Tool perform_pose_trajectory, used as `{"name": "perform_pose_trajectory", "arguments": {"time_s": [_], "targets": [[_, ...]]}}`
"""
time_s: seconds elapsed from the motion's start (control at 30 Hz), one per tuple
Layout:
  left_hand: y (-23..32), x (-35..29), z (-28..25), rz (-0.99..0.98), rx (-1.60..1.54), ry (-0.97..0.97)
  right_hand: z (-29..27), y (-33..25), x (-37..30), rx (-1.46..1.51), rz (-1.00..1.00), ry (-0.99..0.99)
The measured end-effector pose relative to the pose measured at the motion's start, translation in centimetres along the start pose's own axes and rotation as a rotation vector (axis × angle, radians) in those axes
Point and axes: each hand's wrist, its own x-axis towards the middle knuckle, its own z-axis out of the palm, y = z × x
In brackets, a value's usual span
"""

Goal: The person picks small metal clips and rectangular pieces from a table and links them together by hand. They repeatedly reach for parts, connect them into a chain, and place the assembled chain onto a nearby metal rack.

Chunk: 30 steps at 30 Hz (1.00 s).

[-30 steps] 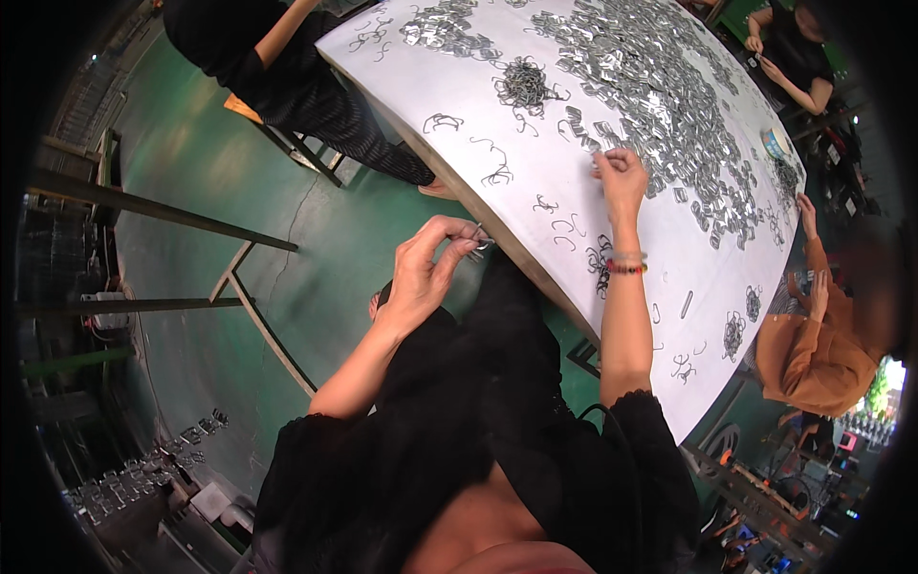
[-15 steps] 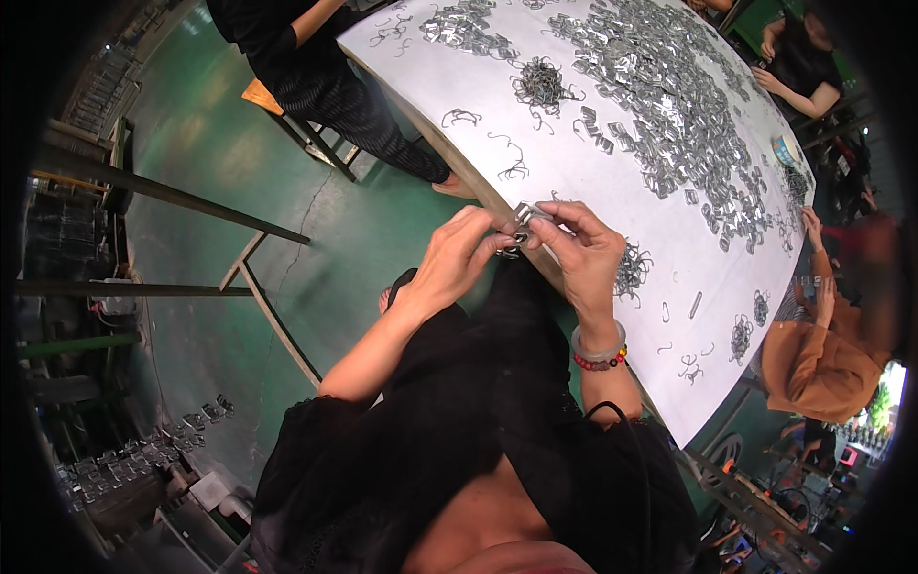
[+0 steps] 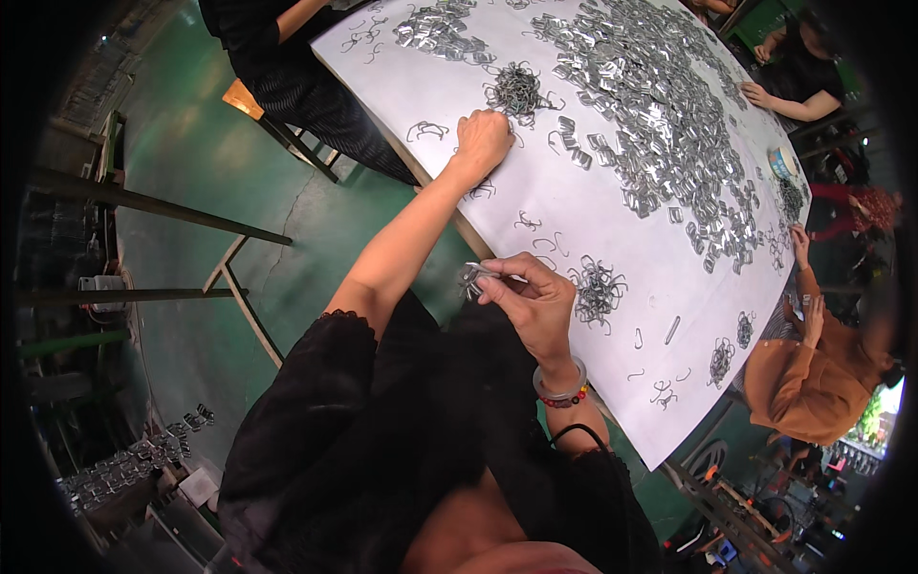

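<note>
My left hand (image 3: 485, 143) is stretched out over the near edge of the white table, its fingers curled down toward the sheet. Just past it lies a tangled heap of bent wire hooks (image 3: 516, 89); whatever is under the fingertips is hidden. My right hand (image 3: 532, 298), with a bangle and a beaded bracelet at the wrist, pinches a small bundle of shiny metal pieces (image 3: 469, 280) between thumb and fingers, held off the table's near edge. A second heap of wire hooks (image 3: 598, 290) lies beside my right hand.
A broad pile of flat metal clips (image 3: 660, 124) covers the far part of the white table (image 3: 631, 239). A round tub (image 3: 782, 163) stands at the right. Co-workers sit or stand around the table, one in an orange top (image 3: 808, 373). A wooden stool (image 3: 243, 99) stands at left.
My left hand has left the metal pieces and reached forward to the table near the far wire heap. My right hand has drawn back left and nearer, still pinching the pieces.
</note>
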Motion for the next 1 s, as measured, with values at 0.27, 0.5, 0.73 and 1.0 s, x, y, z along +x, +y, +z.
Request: {"name": "perform_pose_trajectory", "arguments": {"time_s": [0.27,0.5,0.73,1.0], "targets": [[-0.5,-4.3,-4.1,0.001,-0.394,0.183,0.0,0.3,0.0,-0.030,-0.051,0.034],[2.2,-15.1,-14.9,-0.082,-0.906,-0.019,0.8,0.1,0.1,-0.037,-0.062,0.105],[4.0,-21.1,-16.0,0.158,-0.769,0.145,1.9,0.1,-0.1,-0.055,-0.137,0.187],[3.6,-21.0,-13.8,0.075,-0.964,0.218,1.6,-0.4,0.7,-0.126,-0.276,-0.040]]}}
